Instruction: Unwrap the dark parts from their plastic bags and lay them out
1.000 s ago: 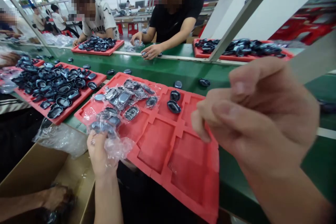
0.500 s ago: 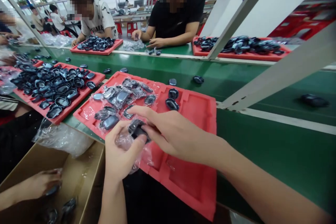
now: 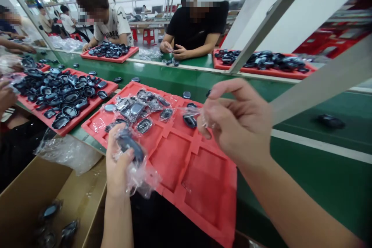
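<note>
My left hand (image 3: pixel 117 162) is wrapped round a dark blue plastic shell (image 3: pixel 130 145), with crumpled clear film (image 3: pixel 142 178) hanging below it. Raised over the right part of the red foam tray (image 3: pixel 215 190), my right hand (image 3: pixel 235 120) pinches a thin strip of clear film; a small dark bit shows at its fingertips. Film-wrapped shells (image 3: pixel 136 108) lie heaped on the tray's far left part. Two dark shells, one of them (image 3: pixel 190 121) partly behind the film, rest in the tray's far right part.
Another red tray (image 3: pixel 109 95) piled with dark shells stands at the left. A cardboard box (image 3: pixel 84 201) with a few shells is at the lower left. Beyond runs a green conveyor (image 3: pixel 157 75) with loose shells. A slanted metal post (image 3: pixel 261 35) rises at the right. People sit across.
My right hand has moved up and right, away from my left hand, drawing film with it. My left hand has shifted slightly left. The co-worker's hand has left the box.
</note>
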The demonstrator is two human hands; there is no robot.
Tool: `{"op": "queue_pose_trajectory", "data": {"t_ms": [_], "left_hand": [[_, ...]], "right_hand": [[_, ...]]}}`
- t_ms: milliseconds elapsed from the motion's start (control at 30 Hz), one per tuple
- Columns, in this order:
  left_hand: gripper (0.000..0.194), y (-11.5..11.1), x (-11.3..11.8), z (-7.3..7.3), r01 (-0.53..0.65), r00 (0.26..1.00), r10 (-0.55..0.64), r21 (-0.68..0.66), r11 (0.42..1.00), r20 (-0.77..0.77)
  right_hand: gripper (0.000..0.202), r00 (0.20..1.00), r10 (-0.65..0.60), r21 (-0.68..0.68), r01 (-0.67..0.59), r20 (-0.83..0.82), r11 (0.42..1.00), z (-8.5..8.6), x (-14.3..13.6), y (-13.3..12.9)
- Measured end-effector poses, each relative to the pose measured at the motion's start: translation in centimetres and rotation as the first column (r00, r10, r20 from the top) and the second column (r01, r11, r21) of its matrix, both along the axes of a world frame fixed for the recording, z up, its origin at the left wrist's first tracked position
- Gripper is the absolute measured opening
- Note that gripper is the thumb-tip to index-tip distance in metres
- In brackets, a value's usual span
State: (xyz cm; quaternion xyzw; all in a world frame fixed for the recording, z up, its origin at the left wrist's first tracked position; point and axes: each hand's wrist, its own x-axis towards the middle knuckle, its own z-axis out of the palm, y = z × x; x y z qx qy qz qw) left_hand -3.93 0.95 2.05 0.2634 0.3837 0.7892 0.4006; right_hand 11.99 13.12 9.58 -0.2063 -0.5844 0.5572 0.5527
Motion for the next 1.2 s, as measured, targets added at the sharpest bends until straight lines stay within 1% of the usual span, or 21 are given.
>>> {"op": "queue_pose_trajectory", "data": {"t_ms": [67,133,233,333,467,500,567,633,700,733,800,833,867,900,933,1000,1033,1100,1133,1167,1200], "left_hand": [[0.037,0.4,-1.4,-0.2,-0.208,0.964,0.185,-0.111,0.972,-0.192],[0.026,0.7,-2.1,-0.5,-0.335,0.891,0.260,-0.153,0.930,-0.373],[0.021,1.0,-2.1,-0.9,-0.393,0.793,0.243,-0.164,0.905,-0.559],[0.017,1.1,-1.6,-0.9,-0.446,0.706,0.255,-0.134,0.885,-0.661],[0.019,1.1,-1.1,-1.0,-0.381,0.717,0.214,-0.115,0.917,-0.664],[0.023,1.1,-1.0,-1.2,-0.380,0.723,0.213,-0.122,0.917,-0.657],[0.030,1.2,-1.0,-1.5,-0.422,0.725,0.241,-0.140,0.896,-0.645],[0.032,1.3,-1.1,-1.7,-0.445,0.741,0.271,-0.148,0.883,-0.615],[0.030,1.4,-1.0,-1.7,-0.394,0.784,0.249,-0.147,0.907,-0.569],[0.027,1.4,-0.9,-1.6,-0.344,0.812,0.213,-0.151,0.927,-0.544],[0.024,1.1,-0.3,-1.0,-0.223,0.856,0.104,-0.180,0.958,-0.507],[0.030,0.8,0.2,-0.6,-0.161,0.867,0.044,-0.195,0.967,-0.497],[0.033,0.5,0.8,-0.2,-0.092,0.870,-0.022,-0.206,0.974,-0.492],[0.030,0.2,1.5,0.3,-0.010,0.863,-0.097,-0.209,0.978,-0.495],[0.022,-0.1,2.3,0.6,0.083,0.846,-0.178,-0.206,0.975,-0.503],[0.007,-0.9,4.3,1.3,0.306,0.774,-0.364,-0.196,0.931,-0.518],[0.007,-1.3,5.4,1.6,0.428,0.714,-0.468,-0.205,0.880,-0.520],[0.011,-2.1,7.9,2.0,0.651,0.552,-0.664,-0.237,0.721,-0.504],[0.013,-2.6,9.3,2.0,0.751,0.440,-0.756,-0.262,0.606,-0.485],[0.014,-3.0,10.9,1.7,0.832,0.308,-0.829,-0.290,0.472,-0.467],[0.016,-3.4,12.6,1.2,0.884,0.161,-0.879,-0.331,0.331,-0.449]], "right_hand": [[0.007,0.971,0.004,0.115,-0.032,0.239,0.993,-0.5,0.2,1.0],[0.011,0.875,0.061,0.172,-0.162,0.480,0.972,-1.1,-0.2,1.4],[0.020,0.760,0.092,0.220,-0.298,0.643,0.929,-1.7,-0.8,0.9],[0.017,0.728,0.000,0.318,-0.300,0.686,0.899,-1.7,-1.3,-0.5],[0.022,0.655,-0.166,0.493,-0.353,0.737,0.795,-2.5,-1.6,-1.7],[0.025,0.643,-0.222,0.530,-0.335,0.733,0.779,-2.9,-1.7,-1.3],[0.031,0.604,-0.362,0.577,-0.205,0.710,0.791,-3.8,-1.6,1.0],[0.031,0.489,-0.475,0.548,-0.008,0.732,0.836,-4.3,-1.5,4.9],[0.030,0.319,-0.461,0.442,0.134,0.828,0.887,-4.4,-1.2,9.4],[0.028,0.269,-0.416,0.372,0.202,0.868,0.906,-4.3,-0.9,11.3],[0.026,0.229,-0.384,0.318,0.280,0.894,0.906,-4.1,0.2,13.9],[0.026,0.224,-0.388,0.310,0.317,0.894,0.896,-4.1,1.1,14.2],[0.025,0.255,-0.404,0.308,0.343,0.879,0.887,-4.2,2.4,13.8],[0.024,0.327,-0.417,0.296,0.362,0.848,0.884,-4.3,4.0,12.6],[0.023,0.430,-0.422,0.268,0.373,0.799,0.888,-4.5,6.0,10.6],[0.027,0.671,-0.373,0.160,0.359,0.640,0.920,-5.0,10.5,4.7],[0.033,0.755,-0.323,0.079,0.341,0.571,0.937,-5.2,13.0,1.0],[0.051,0.850,-0.173,-0.114,0.262,0.498,0.958,-6.2,18.1,-7.3],[0.059,0.868,-0.105,-0.223,0.239,0.486,0.945,-7.2,20.6,-11.4],[0.067,0.866,-0.145,-0.315,0.324,0.479,0.892,-8.4,22.8,-15.1],[0.067,0.847,-0.175,-0.401,0.407,0.501,0.821,-10.0,24.6,-18.3]]}}
